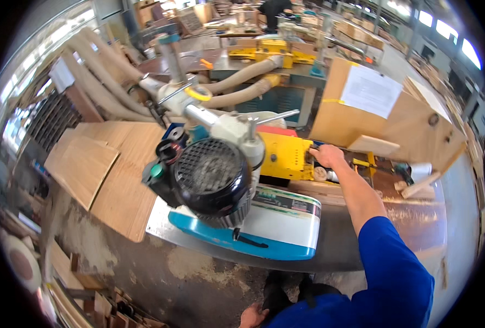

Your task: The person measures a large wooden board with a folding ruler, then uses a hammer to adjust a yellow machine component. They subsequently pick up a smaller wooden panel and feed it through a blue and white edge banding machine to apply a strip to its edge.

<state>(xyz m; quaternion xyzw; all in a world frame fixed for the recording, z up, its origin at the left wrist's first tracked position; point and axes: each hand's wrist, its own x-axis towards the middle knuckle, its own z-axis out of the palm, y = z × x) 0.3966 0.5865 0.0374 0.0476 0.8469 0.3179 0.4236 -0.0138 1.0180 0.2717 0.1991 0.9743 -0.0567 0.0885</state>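
Note:
My right hand [328,156] reaches forward with curled fingers gripping a dark fitting at the right end of a yellow metal machine housing [281,153]. Low at the bottom edge hangs my left hand [253,315], fingers curled; whatever may be inside them is hidden. In front of me a machine power feeder stands on a metal table [341,246], with a black motor [207,180], a blue-and-white body [278,238] and a clamped support column [204,115]. Just right of my right hand lie small loose tools [403,172] and wood pieces.
Plywood boards [117,180] lie left of the machine. An upright wooden panel with a paper sheet [371,90] stands at right. Pale hoses [248,71] run behind, near another yellow-fitted machine [270,49]. A person in dark clothing [270,13] stands far back. Wood scraps [100,306] fill the lower left.

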